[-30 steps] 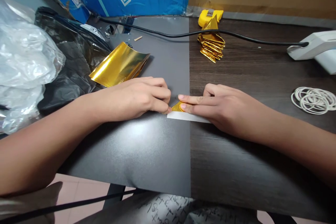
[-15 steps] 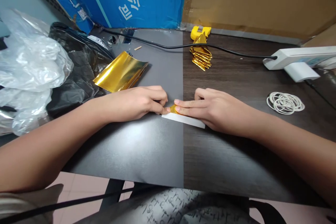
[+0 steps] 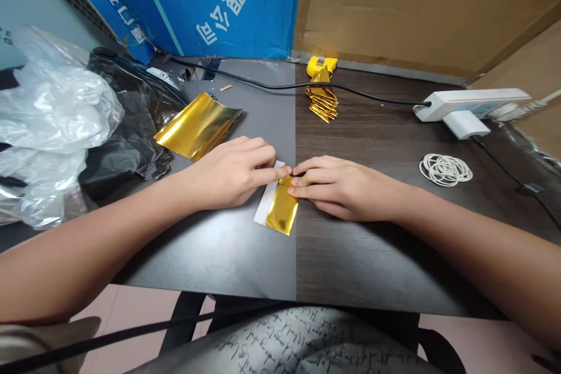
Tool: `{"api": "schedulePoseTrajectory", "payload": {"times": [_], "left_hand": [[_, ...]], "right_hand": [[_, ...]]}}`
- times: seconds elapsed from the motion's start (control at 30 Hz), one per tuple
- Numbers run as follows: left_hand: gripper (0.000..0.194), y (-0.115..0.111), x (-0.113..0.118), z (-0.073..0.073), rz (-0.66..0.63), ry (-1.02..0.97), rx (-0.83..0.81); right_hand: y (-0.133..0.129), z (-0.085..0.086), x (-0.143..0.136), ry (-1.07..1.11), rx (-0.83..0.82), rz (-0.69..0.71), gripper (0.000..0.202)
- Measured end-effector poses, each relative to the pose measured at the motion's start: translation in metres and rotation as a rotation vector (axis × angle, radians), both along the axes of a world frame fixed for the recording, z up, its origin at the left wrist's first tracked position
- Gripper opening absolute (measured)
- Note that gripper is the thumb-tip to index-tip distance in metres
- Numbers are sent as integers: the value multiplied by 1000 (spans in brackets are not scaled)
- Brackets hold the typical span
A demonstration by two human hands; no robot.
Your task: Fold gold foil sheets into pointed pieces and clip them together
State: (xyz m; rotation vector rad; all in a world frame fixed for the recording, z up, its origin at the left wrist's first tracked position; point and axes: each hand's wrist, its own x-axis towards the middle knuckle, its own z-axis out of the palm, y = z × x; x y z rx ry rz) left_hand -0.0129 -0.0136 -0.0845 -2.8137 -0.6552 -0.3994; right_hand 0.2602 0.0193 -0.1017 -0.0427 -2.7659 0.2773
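A narrow folded strip of gold foil paper (image 3: 281, 210) lies on the table, gold side up, with a white margin along its left edge. My left hand (image 3: 234, 172) has its fingers curled and presses a fingertip on the strip's far end. From the other side, my right hand (image 3: 346, 188) pinches the strip's right edge near a crease, its fingertips close to the left one. Those fingertips hide part of the far end. Beyond my left hand rests a larger curved gold foil sheet (image 3: 199, 127).
Folded gold foil pieces (image 3: 323, 104) sit beside a yellow tape measure (image 3: 321, 65) at the back. A black cable (image 3: 272, 87) runs to a white power strip (image 3: 477, 102). White rubber bands (image 3: 446, 170) lie right; plastic bags (image 3: 56, 117) crowd the left. Cardboard boxes (image 3: 385, 17) stand behind.
The strip has turned from lying crosswise to pointing toward me, and its gold face now shows. Both hands have shifted their fingers to its far end. The camera view has swung slightly right.
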Motion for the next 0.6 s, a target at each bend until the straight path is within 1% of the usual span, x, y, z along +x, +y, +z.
{"api": "schedulePoseTrajectory", "payload": {"times": [0.03, 0.07, 0.13, 0.17, 0.2, 0.23, 0.33, 0.4, 0.47, 0.5, 0.6], "left_hand": [[31, -5, 3, 2, -39, -43, -45], [31, -11, 7, 4, -108, -74, -117], [36, -23, 13, 6, -233, -28, -276], [38, -30, 17, 6, -276, 21, -326], [38, -36, 20, 6, -288, 42, -349], [38, -43, 23, 5, -292, 51, -347], [49, -61, 32, 3, -286, 69, -278], [41, -71, 37, 2, -273, 69, -239], [28, -79, 42, 3, -309, 46, -228], [25, -82, 44, 3, -330, 25, -219], [23, -88, 49, 4, -352, -22, -158]], "right_hand": [[0, -1, 0, 12, -14, 17, 30], [1, -1, 0, 18, -25, 31, 30], [0, 0, 1, 9, -40, 61, 28], [-1, 1, 1, -1, -44, 74, 27], [-3, 2, 1, -8, -50, 91, 27], [-5, 4, 1, -19, -61, 110, 27], [-14, 10, 0, -66, -100, 179, 28], [-20, 13, -1, -104, -94, 233, 31], [-27, 15, -2, -127, -47, 268, 32], [-29, 15, -3, -135, -19, 275, 31], [-33, 15, -2, -150, 49, 267, 31]]}}
